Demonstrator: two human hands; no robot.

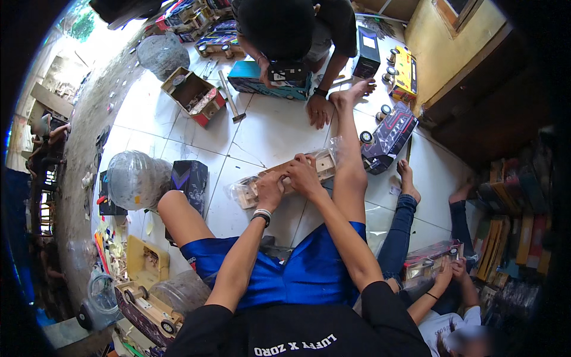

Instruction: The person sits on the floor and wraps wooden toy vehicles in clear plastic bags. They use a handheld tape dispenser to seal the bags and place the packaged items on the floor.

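Note:
Between my legs lies a long wooden toy vehicle body point(284, 177), partly covered by clear plastic film point(238, 191) that sticks out past its ends. My left hand point(270, 189), with bands on the wrist, presses its curled fingers on the middle of the body. Right beside it, my right hand point(303, 176) lies over the body too, its fingers bent onto the film. The fingertips of both hands meet near the middle. What exactly they pinch is too small to tell.
Across from me a person leans over a teal toy vehicle point(250, 77). A hammer point(231, 98) lies by an open wooden box point(193, 98). A large plastic-wrapped roll point(137, 178) stands left; a patterned toy truck point(389, 138) right. Another person at lower right handles a wrapped toy vehicle point(423, 262).

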